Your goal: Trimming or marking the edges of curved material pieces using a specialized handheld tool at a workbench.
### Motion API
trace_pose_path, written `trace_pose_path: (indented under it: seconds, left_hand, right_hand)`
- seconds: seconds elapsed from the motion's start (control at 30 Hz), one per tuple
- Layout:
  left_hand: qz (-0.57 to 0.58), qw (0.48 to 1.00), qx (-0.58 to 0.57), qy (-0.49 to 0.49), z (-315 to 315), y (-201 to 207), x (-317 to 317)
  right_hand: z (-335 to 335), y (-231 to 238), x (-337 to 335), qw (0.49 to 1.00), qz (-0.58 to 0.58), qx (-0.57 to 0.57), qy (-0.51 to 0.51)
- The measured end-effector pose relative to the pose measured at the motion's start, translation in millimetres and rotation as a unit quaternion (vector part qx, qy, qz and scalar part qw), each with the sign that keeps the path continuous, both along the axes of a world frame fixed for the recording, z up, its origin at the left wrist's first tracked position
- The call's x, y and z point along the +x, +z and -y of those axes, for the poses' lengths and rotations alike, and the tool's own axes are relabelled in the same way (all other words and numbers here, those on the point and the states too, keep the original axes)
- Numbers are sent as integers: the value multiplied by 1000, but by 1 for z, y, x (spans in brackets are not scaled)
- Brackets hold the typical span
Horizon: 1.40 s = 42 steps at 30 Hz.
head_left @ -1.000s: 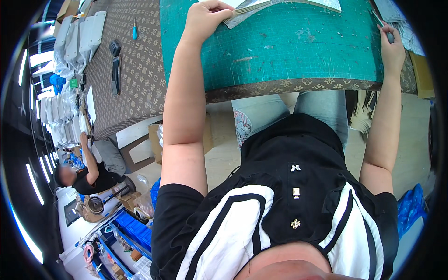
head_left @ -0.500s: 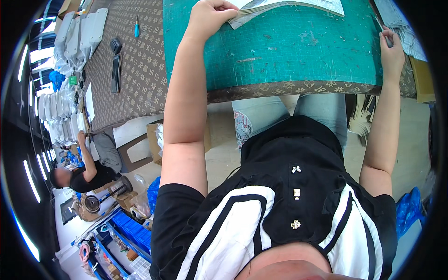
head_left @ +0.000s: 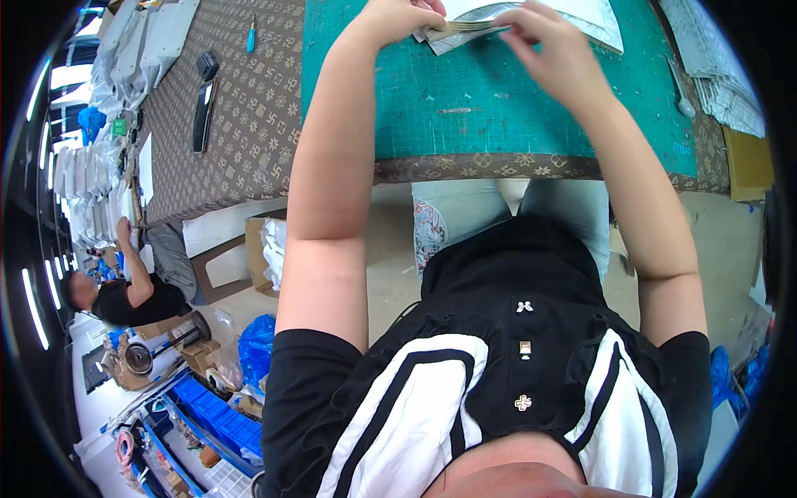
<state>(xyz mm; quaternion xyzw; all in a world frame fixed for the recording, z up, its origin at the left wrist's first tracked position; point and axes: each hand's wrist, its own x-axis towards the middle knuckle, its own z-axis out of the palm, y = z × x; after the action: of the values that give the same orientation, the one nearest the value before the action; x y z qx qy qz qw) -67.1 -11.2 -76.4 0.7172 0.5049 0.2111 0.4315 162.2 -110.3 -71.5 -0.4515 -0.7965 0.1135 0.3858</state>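
Observation:
On the green cutting mat [head_left: 465,108] lies a stack of white sheets [head_left: 594,23], its near edge showing several thin yellowish layers. My left hand [head_left: 397,18] is closed on the stack's left corner, with fingers and thumb pinching the layers. At the middle of that same near edge is my right hand [head_left: 558,58], fingers curled in and pinching at the layers. A slim tool with a rounded, pale end [head_left: 686,107] rests on the mat's right side, apart from both hands. The far part of the stack is cut off by the picture's top.
Brown patterned cloth [head_left: 249,124] covers the table. On it lie a blue-handled screwdriver [head_left: 251,37] and a long black object [head_left: 202,116]. A pile of whitish sheets [head_left: 718,66] stands at the right, above a cardboard piece [head_left: 747,162]. Another person [head_left: 137,290] is at far left.
My right hand has let go of the slim tool on the mat's right side and moved left to the stack's near edge. My left hand keeps its hold on the corner.

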Motion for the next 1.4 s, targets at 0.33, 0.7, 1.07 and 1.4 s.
trace_pose_path:
  seconds: [0.33,0.7,1.07,1.4]
  left_hand:
    - [-2,998,-18,-65,-21,-7,13]
    - [26,998,-45,-37,-6,3,20]
    - [58,998,-34,-15,5,2,20]
    - [37,999,-26,-14,10,8,20]
  right_hand:
    - [-32,-21,-33,998,59,25,-11]
    - [-23,-11,-45,997,24,17,-72]
    - [-21,4,-55,983,90,-55,-149]
    - [-33,1,-39,963,-73,-222,-133]
